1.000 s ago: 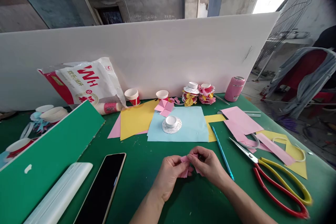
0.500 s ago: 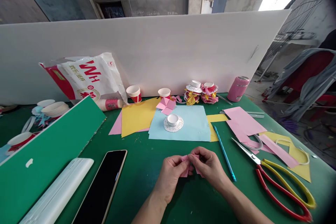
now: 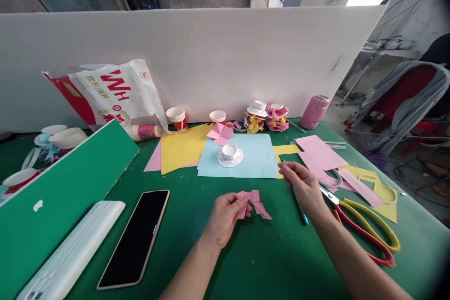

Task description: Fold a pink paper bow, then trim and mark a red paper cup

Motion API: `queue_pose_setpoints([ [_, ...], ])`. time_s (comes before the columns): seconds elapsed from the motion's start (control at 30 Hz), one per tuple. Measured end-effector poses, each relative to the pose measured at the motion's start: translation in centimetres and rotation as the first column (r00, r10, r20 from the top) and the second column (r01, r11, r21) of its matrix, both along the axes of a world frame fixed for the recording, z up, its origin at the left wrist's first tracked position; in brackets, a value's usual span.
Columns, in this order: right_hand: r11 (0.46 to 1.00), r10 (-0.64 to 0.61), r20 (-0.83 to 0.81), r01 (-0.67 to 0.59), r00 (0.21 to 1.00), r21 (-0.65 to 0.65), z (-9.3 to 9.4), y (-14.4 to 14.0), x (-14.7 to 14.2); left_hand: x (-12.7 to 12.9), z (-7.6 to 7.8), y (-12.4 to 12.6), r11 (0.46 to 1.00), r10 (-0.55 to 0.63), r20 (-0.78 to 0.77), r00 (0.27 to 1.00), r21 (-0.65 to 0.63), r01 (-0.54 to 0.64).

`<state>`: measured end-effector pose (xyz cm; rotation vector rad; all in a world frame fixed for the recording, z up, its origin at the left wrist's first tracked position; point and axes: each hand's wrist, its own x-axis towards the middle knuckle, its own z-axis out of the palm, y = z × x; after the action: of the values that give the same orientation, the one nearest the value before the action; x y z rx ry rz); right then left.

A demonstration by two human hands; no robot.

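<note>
One pink paper bow (image 3: 259,207) is noted, held above the green tabletop (image 3: 253,267) near its front. It is gripped at one end between the thumb and fingers of the left hand (image 3: 228,218); its free tail is pointed to the right. The right hand (image 3: 303,186) is raised apart from the bow, with thumb and fingertips drawn together; whether anything is pinched there cannot be told. One blue pen (image 3: 303,215) is partly hidden by that hand, and contact between them cannot be confirmed.

Beside the right forearm, one pair of scissors (image 3: 338,203) is found, fitted with two handles, one red and one yellow. Behind the hands, one light blue sheet (image 3: 258,157) is laid flat, and one white cup base with a fringed rim (image 3: 229,152) is set upon it. One folded pink paper piece (image 3: 221,134) is placed at the sheet's far left corner.

Along the white partition (image 3: 204,56), two plain red-and-white paper cups are counted, together with two decorated cups bearing yellow and pink paper, and one pink bottle (image 3: 315,112). To the left, one smartphone (image 3: 135,239), one green board (image 3: 91,168) and one printed plastic bag (image 3: 114,96) are recorded.
</note>
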<state>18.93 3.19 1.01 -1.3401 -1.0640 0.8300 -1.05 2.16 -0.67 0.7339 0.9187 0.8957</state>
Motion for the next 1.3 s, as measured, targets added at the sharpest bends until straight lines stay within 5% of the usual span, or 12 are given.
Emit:
queue_pose_setpoints([
  [0.3, 0.936, -0.321, 0.16, 0.338, 0.933, -0.094, 0.3, -5.1, 11.3, 0.1, -0.4, 0.0, 0.998, -0.027, 0.037, 0.999, 0.058, 0.025],
  [0.5, 0.915, -0.331, 0.259, 0.376, 0.907, -0.146, -0.9, -8.3, 14.6, 0.1, -0.3, -0.2, 0.997, -0.015, 0.04, 0.999, 0.075, 0.012],
  [0.9, 0.946, -0.132, 0.692, 0.298, 0.71, -0.126, -0.9, -4.0, 19.8, 0.0, -1.1, 0.4, 0.998, -0.027, 0.032, 0.999, 0.057, 0.025],
  [1.13, 0.958, 0.246, 0.745, -0.037, 0.619, -0.286, -0.5, -1.7, 17.5, -0.2, -1.1, 0.2, 0.997, -0.046, 0.024, 0.999, 0.057, 0.045],
  [1.3, 0.935, 0.344, 0.704, -0.16, 0.621, -0.315, -0.1, -1.4, 16.6, -0.2, -0.7, 0.3, 0.998, -0.047, 0.013, 0.999, 0.045, 0.047],
])
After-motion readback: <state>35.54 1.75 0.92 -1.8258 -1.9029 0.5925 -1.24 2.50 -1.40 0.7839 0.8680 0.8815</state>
